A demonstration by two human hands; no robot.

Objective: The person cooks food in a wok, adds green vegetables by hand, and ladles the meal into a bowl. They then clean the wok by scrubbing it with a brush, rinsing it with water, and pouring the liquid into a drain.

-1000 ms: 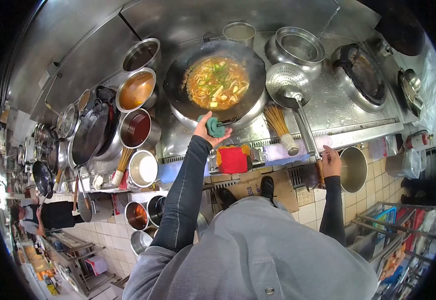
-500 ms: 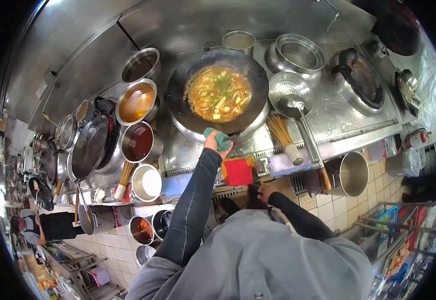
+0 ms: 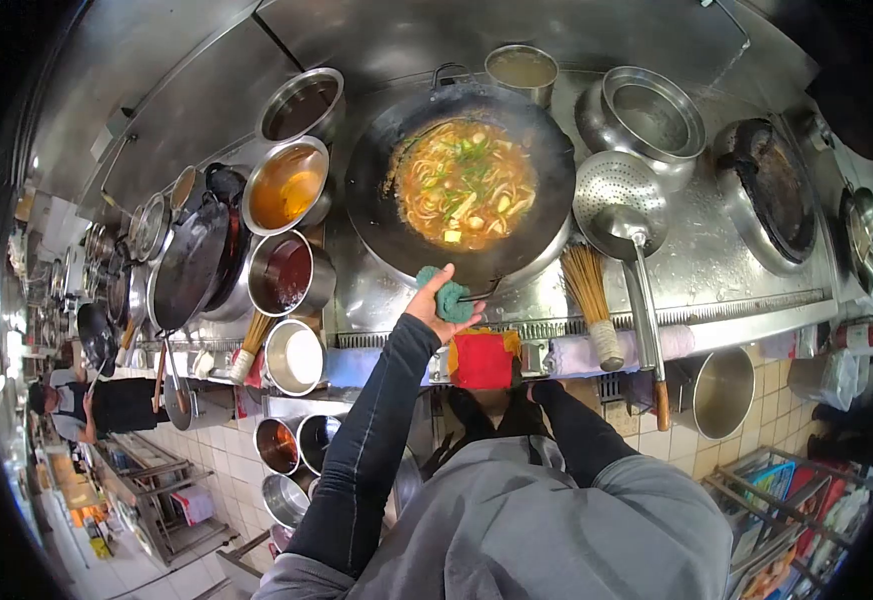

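Note:
A large black wok (image 3: 377, 220) holds noodles in orange broth (image 3: 467, 185) with green pieces. At its near rim, my left hand (image 3: 442, 308) holds a folded green cloth (image 3: 447, 294) against the wire handle (image 3: 482, 292), thumb on one side and fingertips showing on the other. Below the stove's front edge, the dark right sleeve (image 3: 582, 425) reaches forward; my right hand is mostly hidden in shadow there, its fingers unclear. Between the arms a red cloth (image 3: 481, 360) with yellow edges hangs over the stove's front.
Pots of red sauce (image 3: 288, 273) and amber liquid (image 3: 288, 187) stand left of the wok. On the right are a bamboo brush (image 3: 585, 285), a perforated strainer (image 3: 607, 180), a ladle (image 3: 622, 232) and a steel pot (image 3: 722, 395). Another person (image 3: 72, 405) stands far left.
The view has shifted, so the wok looks larger and farther right. My left hand stays at the handle with the cloth, its fingers spread more. My right hand is now less visible.

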